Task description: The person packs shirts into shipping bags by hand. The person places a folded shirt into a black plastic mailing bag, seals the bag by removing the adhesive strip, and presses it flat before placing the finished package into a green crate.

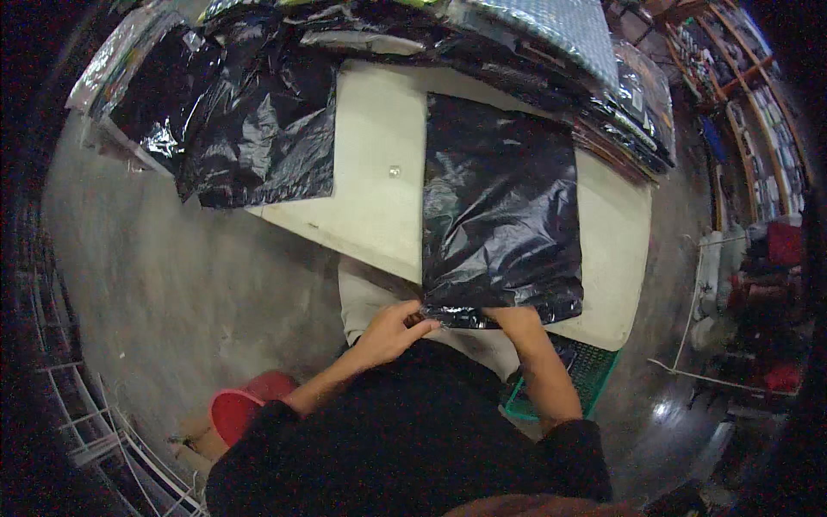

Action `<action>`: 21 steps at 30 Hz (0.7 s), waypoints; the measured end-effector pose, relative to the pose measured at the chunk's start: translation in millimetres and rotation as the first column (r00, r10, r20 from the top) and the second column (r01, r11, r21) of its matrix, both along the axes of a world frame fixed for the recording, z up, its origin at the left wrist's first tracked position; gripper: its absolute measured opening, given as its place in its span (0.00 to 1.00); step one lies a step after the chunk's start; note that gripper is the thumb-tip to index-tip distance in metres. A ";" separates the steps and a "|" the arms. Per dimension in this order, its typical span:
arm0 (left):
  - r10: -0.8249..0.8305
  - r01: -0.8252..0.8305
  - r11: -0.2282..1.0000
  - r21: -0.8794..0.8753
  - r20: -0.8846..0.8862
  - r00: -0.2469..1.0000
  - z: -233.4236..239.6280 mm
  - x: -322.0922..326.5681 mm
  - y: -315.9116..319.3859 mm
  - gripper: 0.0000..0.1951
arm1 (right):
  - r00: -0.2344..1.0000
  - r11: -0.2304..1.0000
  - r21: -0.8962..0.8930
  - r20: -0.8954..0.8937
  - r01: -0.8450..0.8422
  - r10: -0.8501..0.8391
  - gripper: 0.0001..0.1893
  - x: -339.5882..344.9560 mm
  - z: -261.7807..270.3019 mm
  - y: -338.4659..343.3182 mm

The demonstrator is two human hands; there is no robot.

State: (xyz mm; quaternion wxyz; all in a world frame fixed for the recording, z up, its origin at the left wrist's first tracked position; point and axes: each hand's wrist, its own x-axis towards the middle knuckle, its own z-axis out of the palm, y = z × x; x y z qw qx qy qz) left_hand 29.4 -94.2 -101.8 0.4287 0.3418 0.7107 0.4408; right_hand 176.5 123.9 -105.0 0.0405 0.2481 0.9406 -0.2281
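Observation:
A black plastic bag (501,207) lies flat over the near edge of a pale table (381,129). My left hand (393,329) pinches the bag's near left corner between thumb and fingers. Farther right along the same near edge, my right hand (517,321) grips the glossy folded strip, its fingertips partly hidden by the back of the hand. More black plastic bags (265,136) lie at the table's left end, hanging over its edge.
Bubble wrap (549,32) and stacked plastic-wrapped goods (636,97) line the table's far side. A red bucket (239,404) stands on the floor at left, a green plastic crate (597,368) below the table's near right corner. Loaded shelves (743,97) stand at far right.

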 end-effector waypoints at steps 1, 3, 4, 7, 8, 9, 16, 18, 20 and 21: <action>-0.002 0.004 1.000 0.020 -0.055 0.998 -1.6 -2.9 0.9 0.18 | 1.000 1.000 0.027 -0.014 -0.009 0.010 0.28 -13.2 -1.4 9.7; -0.012 0.012 1.000 0.019 -0.051 0.999 2.3 -7.5 1.3 0.18 | 0.999 0.997 0.071 -0.048 -0.016 0.020 0.27 -44.3 -5.3 29.7; -0.011 0.012 1.000 0.011 -0.037 0.999 4.0 -9.4 2.3 0.18 | 0.998 0.996 0.088 -0.061 -0.011 0.017 0.27 -57.0 -6.2 38.7; 0.030 -0.031 0.999 0.018 0.059 0.998 7.3 -14.4 6.6 0.18 | 0.995 0.993 0.116 -0.095 0.011 0.000 0.27 -74.1 -7.1 54.6; 0.017 -0.018 1.000 0.021 0.049 0.999 12.2 -16.0 7.7 0.18 | 0.994 0.993 0.121 -0.111 0.019 -0.005 0.27 -72.2 -5.7 57.2; 0.011 -0.012 1.000 0.022 0.051 0.999 19.1 -18.0 8.0 0.18 | 0.991 0.991 0.129 -0.135 0.029 -0.012 0.26 -66.2 -4.5 57.2; 0.257 -0.235 0.963 0.131 -0.195 0.947 11.4 -9.7 4.4 0.15 | 0.988 0.991 0.093 0.119 0.093 -0.104 0.23 -4.3 82.1 17.0; 0.308 -0.279 0.947 0.160 -0.201 0.930 14.3 -4.9 7.0 0.22 | 0.832 0.983 -0.047 0.541 0.179 -0.126 0.20 12.8 90.8 4.3; 0.301 -0.276 0.952 0.129 -0.252 0.920 22.8 -1.3 11.3 0.23 | 0.940 0.968 0.163 -0.314 0.193 -0.134 0.13 54.6 72.1 -2.1; 0.329 -0.244 0.932 0.267 -0.346 0.879 23.9 -0.1 15.6 0.25 | 0.941 0.969 0.141 -0.301 0.204 -0.154 0.13 63.2 69.4 -3.3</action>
